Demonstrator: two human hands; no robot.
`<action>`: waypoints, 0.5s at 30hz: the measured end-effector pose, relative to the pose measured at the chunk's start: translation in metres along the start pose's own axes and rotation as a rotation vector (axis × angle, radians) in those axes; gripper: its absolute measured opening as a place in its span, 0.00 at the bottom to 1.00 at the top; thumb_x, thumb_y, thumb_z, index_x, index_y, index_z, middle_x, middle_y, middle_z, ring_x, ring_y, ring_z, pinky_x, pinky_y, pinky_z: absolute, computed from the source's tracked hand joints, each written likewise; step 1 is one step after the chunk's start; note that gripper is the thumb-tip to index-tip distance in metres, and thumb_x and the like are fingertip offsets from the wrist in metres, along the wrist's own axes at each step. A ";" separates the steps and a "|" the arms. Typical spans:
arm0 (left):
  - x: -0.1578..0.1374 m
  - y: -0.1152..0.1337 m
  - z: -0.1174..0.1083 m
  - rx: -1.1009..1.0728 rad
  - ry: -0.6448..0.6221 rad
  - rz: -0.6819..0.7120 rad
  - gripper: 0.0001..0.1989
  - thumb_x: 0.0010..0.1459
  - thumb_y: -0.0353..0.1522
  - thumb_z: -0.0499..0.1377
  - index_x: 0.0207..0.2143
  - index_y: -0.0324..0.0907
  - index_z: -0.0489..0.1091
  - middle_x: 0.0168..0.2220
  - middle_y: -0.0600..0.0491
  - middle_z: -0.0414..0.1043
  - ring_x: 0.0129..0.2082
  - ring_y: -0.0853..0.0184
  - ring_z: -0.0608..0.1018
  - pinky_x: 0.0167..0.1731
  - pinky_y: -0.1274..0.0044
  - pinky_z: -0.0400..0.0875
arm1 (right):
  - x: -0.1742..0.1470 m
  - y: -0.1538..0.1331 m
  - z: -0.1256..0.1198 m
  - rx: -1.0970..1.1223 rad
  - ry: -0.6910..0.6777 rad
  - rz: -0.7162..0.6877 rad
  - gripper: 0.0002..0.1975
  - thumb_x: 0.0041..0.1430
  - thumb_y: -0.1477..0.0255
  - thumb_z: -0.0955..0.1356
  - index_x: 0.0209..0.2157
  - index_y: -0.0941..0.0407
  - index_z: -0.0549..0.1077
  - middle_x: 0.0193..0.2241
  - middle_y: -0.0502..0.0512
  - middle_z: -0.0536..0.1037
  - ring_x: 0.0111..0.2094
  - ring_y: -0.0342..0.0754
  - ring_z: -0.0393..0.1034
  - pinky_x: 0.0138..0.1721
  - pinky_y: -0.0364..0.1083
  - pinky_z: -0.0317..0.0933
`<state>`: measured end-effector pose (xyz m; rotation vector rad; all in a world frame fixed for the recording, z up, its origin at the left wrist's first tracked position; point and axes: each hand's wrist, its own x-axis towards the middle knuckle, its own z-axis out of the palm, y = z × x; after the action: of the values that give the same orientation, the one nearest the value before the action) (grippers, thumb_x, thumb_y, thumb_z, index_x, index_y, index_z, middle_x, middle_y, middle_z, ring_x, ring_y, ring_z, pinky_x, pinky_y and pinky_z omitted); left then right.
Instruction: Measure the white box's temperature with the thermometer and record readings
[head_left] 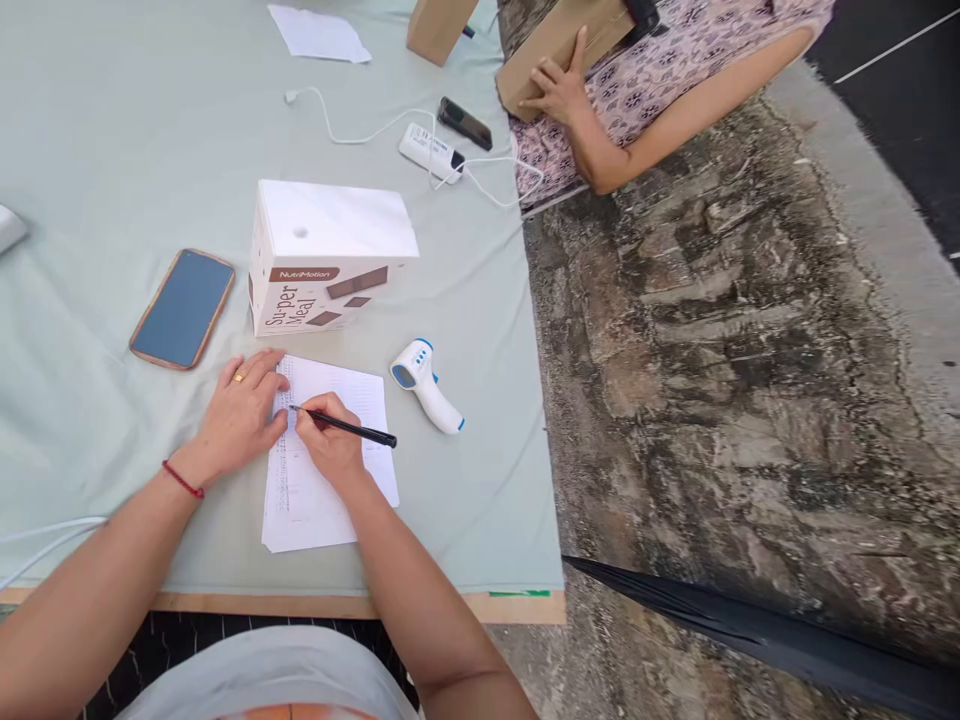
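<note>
A stack of printed paper sheets (pixel 330 520) lies on the cloth-covered table in front of me, with columns of small text and marks along its left side. My right hand (pixel 330 440) rests on the top sheet, its fingers closed around a black pen (pixel 360 431) whose tip points at the left columns. Flat at the upper left edge of the paper is my left hand (pixel 244 405), fingers stretched out and a ring on one of them. Just beyond the paper stands a white box (pixel 337 225) printed "Su-per Meal". To its right lies a white and blue infrared thermometer (pixel 429 388).
A smartphone (pixel 184 308) in a brown case lies left of the box. Farther off are a white power bank (pixel 429 150) with a cable, a black device (pixel 465 122) and a loose sheet (pixel 319 33). Across the corner, another person's hand (pixel 562 95) holds a cardboard box (pixel 525 80).
</note>
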<state>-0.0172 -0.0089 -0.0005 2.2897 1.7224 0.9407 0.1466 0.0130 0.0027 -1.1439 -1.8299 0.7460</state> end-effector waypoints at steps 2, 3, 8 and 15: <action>0.000 0.000 0.000 -0.005 -0.008 -0.009 0.11 0.61 0.29 0.51 0.45 0.40 0.67 0.65 0.43 0.60 0.66 0.55 0.63 0.66 0.56 0.54 | 0.000 0.000 0.000 -0.004 -0.003 -0.002 0.10 0.55 0.63 0.63 0.27 0.54 0.67 0.22 0.48 0.69 0.23 0.44 0.62 0.28 0.45 0.60; 0.000 0.000 0.000 -0.006 -0.008 -0.011 0.11 0.61 0.29 0.51 0.45 0.40 0.67 0.65 0.43 0.60 0.67 0.55 0.63 0.66 0.56 0.54 | 0.000 0.000 0.000 -0.005 -0.003 -0.003 0.10 0.55 0.63 0.63 0.27 0.54 0.67 0.22 0.48 0.69 0.23 0.44 0.62 0.28 0.45 0.60; 0.000 -0.001 0.001 -0.003 0.001 -0.002 0.11 0.61 0.30 0.51 0.45 0.40 0.67 0.65 0.42 0.61 0.66 0.55 0.63 0.66 0.57 0.54 | 0.000 -0.001 -0.001 -0.007 -0.007 -0.001 0.10 0.55 0.62 0.63 0.27 0.54 0.67 0.22 0.48 0.69 0.23 0.45 0.62 0.28 0.45 0.59; -0.001 -0.002 0.002 0.004 0.011 0.006 0.10 0.61 0.30 0.51 0.45 0.40 0.66 0.65 0.43 0.61 0.66 0.55 0.63 0.66 0.57 0.54 | 0.000 -0.001 -0.001 0.022 -0.012 -0.003 0.09 0.54 0.63 0.64 0.27 0.54 0.67 0.22 0.49 0.69 0.24 0.45 0.62 0.29 0.45 0.59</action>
<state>-0.0174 -0.0083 -0.0032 2.2979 1.7236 0.9544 0.1475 0.0128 0.0042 -1.1246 -1.8291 0.7708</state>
